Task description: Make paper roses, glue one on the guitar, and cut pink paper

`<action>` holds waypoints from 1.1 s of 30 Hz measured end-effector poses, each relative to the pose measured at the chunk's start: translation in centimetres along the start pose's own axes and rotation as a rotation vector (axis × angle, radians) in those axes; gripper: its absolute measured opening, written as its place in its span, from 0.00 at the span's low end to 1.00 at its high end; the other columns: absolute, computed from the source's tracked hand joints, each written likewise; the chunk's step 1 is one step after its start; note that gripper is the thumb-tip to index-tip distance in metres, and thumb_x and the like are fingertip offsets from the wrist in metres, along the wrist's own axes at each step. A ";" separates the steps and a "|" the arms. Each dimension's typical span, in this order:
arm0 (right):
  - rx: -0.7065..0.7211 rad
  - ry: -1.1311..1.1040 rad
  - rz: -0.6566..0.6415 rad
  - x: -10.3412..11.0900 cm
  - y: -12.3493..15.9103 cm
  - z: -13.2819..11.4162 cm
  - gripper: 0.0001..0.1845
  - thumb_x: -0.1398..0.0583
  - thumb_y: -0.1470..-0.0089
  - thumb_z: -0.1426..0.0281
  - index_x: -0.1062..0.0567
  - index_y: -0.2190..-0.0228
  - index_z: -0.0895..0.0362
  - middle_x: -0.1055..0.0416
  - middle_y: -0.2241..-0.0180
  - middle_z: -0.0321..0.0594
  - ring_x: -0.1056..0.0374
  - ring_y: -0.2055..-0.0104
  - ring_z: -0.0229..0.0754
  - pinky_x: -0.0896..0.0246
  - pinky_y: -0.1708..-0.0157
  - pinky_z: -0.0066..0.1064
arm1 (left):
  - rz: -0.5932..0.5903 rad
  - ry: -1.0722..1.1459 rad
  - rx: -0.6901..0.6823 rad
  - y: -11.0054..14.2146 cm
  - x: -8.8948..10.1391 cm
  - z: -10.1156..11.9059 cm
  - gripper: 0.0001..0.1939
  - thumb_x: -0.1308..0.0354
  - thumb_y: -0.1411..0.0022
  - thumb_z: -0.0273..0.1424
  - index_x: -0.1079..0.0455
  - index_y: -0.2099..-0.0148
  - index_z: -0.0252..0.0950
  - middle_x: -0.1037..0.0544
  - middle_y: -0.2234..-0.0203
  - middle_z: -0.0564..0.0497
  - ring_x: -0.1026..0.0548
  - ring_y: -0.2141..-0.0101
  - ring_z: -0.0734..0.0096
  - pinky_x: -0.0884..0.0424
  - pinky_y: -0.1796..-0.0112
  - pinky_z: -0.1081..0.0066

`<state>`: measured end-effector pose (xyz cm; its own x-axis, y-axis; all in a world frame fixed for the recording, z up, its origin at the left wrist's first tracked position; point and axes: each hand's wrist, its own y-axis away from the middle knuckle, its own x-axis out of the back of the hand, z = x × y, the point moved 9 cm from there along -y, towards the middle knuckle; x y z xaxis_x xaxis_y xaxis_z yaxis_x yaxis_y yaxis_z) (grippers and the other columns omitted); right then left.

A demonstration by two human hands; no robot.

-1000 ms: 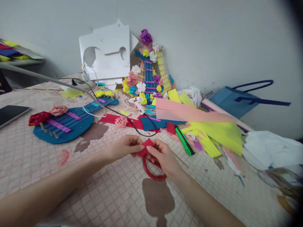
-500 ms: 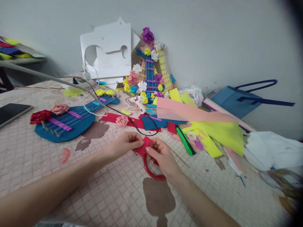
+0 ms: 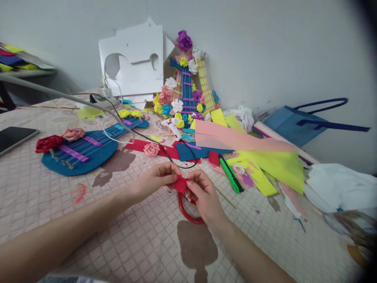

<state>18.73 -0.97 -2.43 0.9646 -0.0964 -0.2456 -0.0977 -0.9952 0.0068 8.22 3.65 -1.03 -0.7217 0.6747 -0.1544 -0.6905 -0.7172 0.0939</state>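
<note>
- Since the earlier frame, the red piece (image 3: 179,185) is losing its raised top corner: its upper edge is now running low and nearly straight between the fingertips.
- The left hand (image 3: 157,177) is pinching the piece's left side between thumb and fingers.
- The right hand (image 3: 205,194) is gripping its right side the same way, thumb on top.
- The piece is hanging between both hands above the middle of the worktop (image 3: 132,243); it is looking small, matt, flat-faced and crisp-edged, in a bright even red.
- A smooth, glossy red loop (image 3: 190,217) is lying just below it, partly hidden by the right hand.
- Diamond-patterned cloth is covering the worktop, with brown patches showing.
- Toward the left edge, a flat blue guitar shape (image 3: 101,157) is carrying thin pale strings and crumpled, petalled flowers.
- Toward the right edge, smooth pink (image 3: 224,133) and yellow (image 3: 277,165) sheets are overlapping near a green cutter (image 3: 230,175).
</note>
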 end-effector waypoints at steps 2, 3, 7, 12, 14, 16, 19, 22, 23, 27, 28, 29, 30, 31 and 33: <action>0.022 0.024 0.001 0.0 0.1 -0.2 0.03 0.41 0.49 0.69 0.32 0.69 0.54 0.38 0.81 0.27 0.43 0.82 0.31 0.49 0.82 0.23 | 0.041 0.030 0.028 0.0 0.2 -0.3 0.10 0.40 0.45 0.34 0.34 0.63 0.33 0.30 0.75 0.55 0.31 0.73 0.76 0.34 0.70 0.73; 0.034 0.047 0.002 0.0 0.1 -0.4 0.03 0.41 0.48 0.69 0.32 0.69 0.53 0.38 0.80 0.28 0.43 0.81 0.31 0.49 0.81 0.23 | 0.069 0.054 0.046 0.0 0.4 -0.5 0.11 0.40 0.45 0.35 0.34 0.63 0.33 0.29 0.75 0.54 0.30 0.73 0.76 0.33 0.70 0.73; 0.097 0.211 -0.016 -0.2 0.3 -1.3 0.01 0.43 0.47 0.70 0.31 0.70 0.53 0.36 0.78 0.30 0.41 0.79 0.32 0.46 0.79 0.24 | 0.065 0.124 0.168 0.2 -0.1 -1.6 0.20 0.46 0.42 0.46 0.33 0.63 0.32 0.27 0.74 0.50 0.28 0.73 0.72 0.33 0.71 0.71; 0.130 0.315 -0.040 -0.4 0.4 -1.7 0.02 0.44 0.46 0.69 0.31 0.69 0.54 0.36 0.77 0.31 0.40 0.77 0.34 0.44 0.77 0.25 | -0.007 -0.035 0.167 0.3 -0.6 -1.6 0.18 0.40 0.47 0.43 0.33 0.69 0.31 0.28 0.77 0.53 0.32 0.76 0.77 0.36 0.73 0.74; 0.117 0.307 -0.039 -0.4 0.4 -1.6 0.03 0.44 0.45 0.68 0.32 0.67 0.53 0.35 0.75 0.31 0.40 0.77 0.33 0.44 0.77 0.25 | -0.013 -0.091 0.133 0.2 -0.5 -1.2 0.16 0.39 0.47 0.41 0.33 0.69 0.32 0.29 0.78 0.53 0.33 0.76 0.77 0.38 0.74 0.75; 0.092 0.274 -0.031 -0.4 0.4 -1.6 0.06 0.45 0.43 0.65 0.33 0.65 0.53 0.35 0.75 0.31 0.39 0.77 0.34 0.44 0.78 0.25 | -0.014 -0.131 0.097 0.1 -0.3 -0.9 0.14 0.41 0.45 0.40 0.33 0.69 0.32 0.30 0.79 0.54 0.33 0.76 0.77 0.38 0.74 0.75; 0.049 0.267 -0.047 -0.5 0.4 -1.4 0.10 0.46 0.42 0.60 0.33 0.64 0.53 0.36 0.78 0.31 0.39 0.78 0.34 0.45 0.80 0.25 | -0.018 -0.185 0.046 0.1 -0.3 -0.4 0.13 0.42 0.45 0.39 0.33 0.69 0.32 0.30 0.79 0.54 0.33 0.76 0.76 0.38 0.73 0.74; 0.025 0.303 -0.072 -0.5 0.2 -1.0 0.11 0.43 0.44 0.60 0.32 0.69 0.55 0.37 0.79 0.30 0.43 0.80 0.32 0.48 0.81 0.24 | -0.013 -0.227 0.023 0.1 -0.3 -0.2 0.12 0.42 0.45 0.37 0.33 0.68 0.31 0.28 0.77 0.53 0.32 0.75 0.75 0.36 0.73 0.73; 0.016 0.316 -0.069 -0.4 0.2 -0.8 0.11 0.42 0.45 0.60 0.32 0.71 0.55 0.37 0.79 0.30 0.43 0.80 0.32 0.48 0.80 0.24 | -0.010 -0.237 0.021 0.1 -0.3 -0.2 0.12 0.42 0.45 0.37 0.32 0.68 0.31 0.28 0.77 0.52 0.31 0.75 0.75 0.36 0.72 0.73; -0.017 0.340 -0.043 0.2 0.0 -0.1 0.11 0.41 0.45 0.62 0.32 0.72 0.55 0.38 0.79 0.30 0.43 0.79 0.32 0.48 0.80 0.24 | -0.003 -0.246 0.014 0.1 -0.3 -0.2 0.10 0.42 0.45 0.35 0.33 0.67 0.31 0.27 0.75 0.51 0.30 0.74 0.74 0.34 0.71 0.72; -0.023 0.329 -0.040 0.3 0.0 0.0 0.10 0.41 0.46 0.62 0.32 0.72 0.55 0.38 0.80 0.30 0.43 0.80 0.32 0.49 0.80 0.24 | -0.002 -0.241 0.013 0.1 -0.3 -0.2 0.10 0.42 0.45 0.35 0.33 0.67 0.31 0.27 0.75 0.51 0.30 0.73 0.74 0.34 0.71 0.72; -0.031 0.315 -0.039 0.3 0.0 0.1 0.10 0.41 0.46 0.62 0.32 0.72 0.55 0.38 0.80 0.29 0.44 0.80 0.32 0.49 0.81 0.24 | -0.001 -0.235 0.013 0.1 -0.3 -0.2 0.10 0.42 0.45 0.35 0.33 0.67 0.31 0.26 0.75 0.51 0.30 0.73 0.74 0.34 0.71 0.72; -0.038 0.300 -0.039 0.3 0.0 0.2 0.11 0.41 0.46 0.62 0.32 0.72 0.55 0.38 0.81 0.29 0.44 0.81 0.32 0.50 0.81 0.24 | -0.001 -0.229 0.014 0.0 -0.3 -0.3 0.10 0.42 0.46 0.34 0.33 0.67 0.31 0.26 0.75 0.51 0.29 0.73 0.74 0.33 0.71 0.72; -0.043 0.287 -0.039 0.3 0.0 0.2 0.11 0.41 0.46 0.62 0.32 0.73 0.55 0.38 0.81 0.29 0.45 0.81 0.31 0.50 0.81 0.24 | -0.002 -0.222 0.015 0.0 -0.3 -0.3 0.10 0.42 0.46 0.34 0.33 0.67 0.31 0.26 0.75 0.51 0.29 0.73 0.74 0.33 0.71 0.72; -0.047 0.274 -0.038 0.2 0.0 0.2 0.11 0.40 0.47 0.62 0.32 0.73 0.56 0.38 0.81 0.29 0.45 0.81 0.31 0.50 0.81 0.23 | -0.005 -0.206 0.018 0.0 -0.2 -0.4 0.11 0.41 0.47 0.34 0.34 0.67 0.31 0.26 0.75 0.51 0.29 0.74 0.74 0.33 0.71 0.72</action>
<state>18.90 -0.97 -2.68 0.9983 -0.0536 0.0246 -0.0548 -0.9973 0.0486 8.43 3.46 -1.45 -0.7116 0.7008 0.0496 -0.6933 -0.7120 0.1114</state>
